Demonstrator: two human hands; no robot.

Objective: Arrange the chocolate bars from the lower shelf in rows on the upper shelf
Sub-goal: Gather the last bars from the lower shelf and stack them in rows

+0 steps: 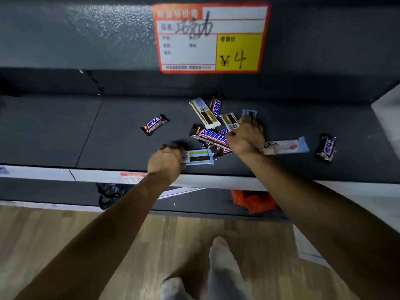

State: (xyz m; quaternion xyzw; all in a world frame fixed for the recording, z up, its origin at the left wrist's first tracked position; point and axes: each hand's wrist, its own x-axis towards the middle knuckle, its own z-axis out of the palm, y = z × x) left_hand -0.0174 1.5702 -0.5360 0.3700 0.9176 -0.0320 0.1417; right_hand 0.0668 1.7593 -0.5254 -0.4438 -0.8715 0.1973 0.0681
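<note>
Several chocolate bars lie scattered on the dark lower shelf (65, 137). My left hand (166, 162) grips one end of a light blue bar (199, 156) near the shelf's front edge. My right hand (246, 137) reaches into the pile, its fingers curled over a small blue bar (250, 113) and a white bar (229, 121). A brown Snickers bar (211, 136) lies between my hands. Another Snickers (216, 106) and a white-and-gold bar (204, 112) lie behind. A pale Dove bar (285, 146) lies to the right of my right wrist. Small dark bars sit at the left (154, 124) and right (326, 148).
The upper shelf's front face carries a red and yellow price tag (211, 37). Below the lower shelf, another shelf holds a black bag (108, 193) and an orange bag (253, 201). My legs stand on the wooden floor (65, 234). A white panel (387, 105) is at the right.
</note>
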